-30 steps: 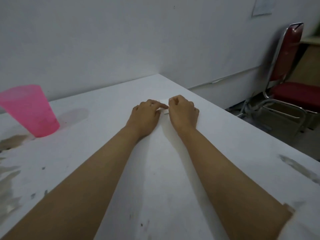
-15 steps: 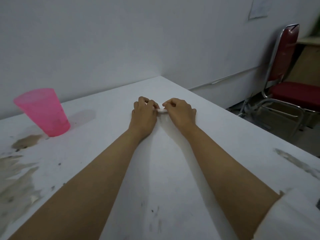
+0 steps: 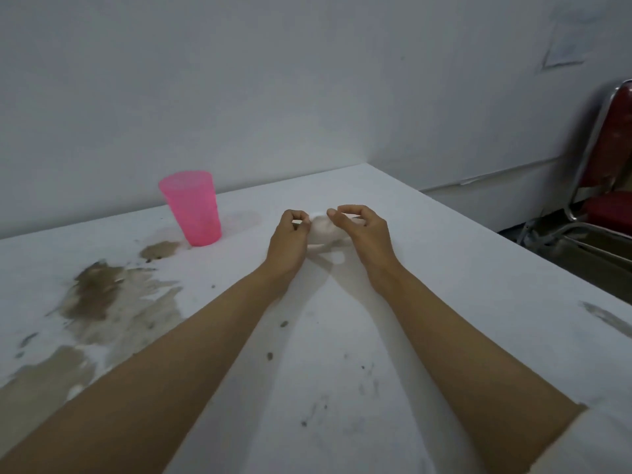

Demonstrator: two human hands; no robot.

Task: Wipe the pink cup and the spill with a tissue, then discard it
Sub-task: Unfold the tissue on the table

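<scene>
A pink plastic cup (image 3: 194, 207) stands upright on the white table (image 3: 427, 268), near the wall at the left. A brown spill (image 3: 99, 299) spreads over the table in front of the cup and to its left. My left hand (image 3: 290, 239) and my right hand (image 3: 362, 230) are side by side at the table's middle, raised a little above it. Both pinch a white tissue (image 3: 323, 230) that hangs between them. Most of the tissue's edges are hidden behind my fingers.
A red chair with a metal frame (image 3: 605, 186) stands on the floor past the table's right edge. The wall runs along the table's far side. Small dark specks dot the table near my forearms, and a grey smear (image 3: 607, 318) marks its right edge.
Both hands have lifted the tissue off the table and it now hangs looser between them. The view has swung left, so the cup and more of the spill come into sight.
</scene>
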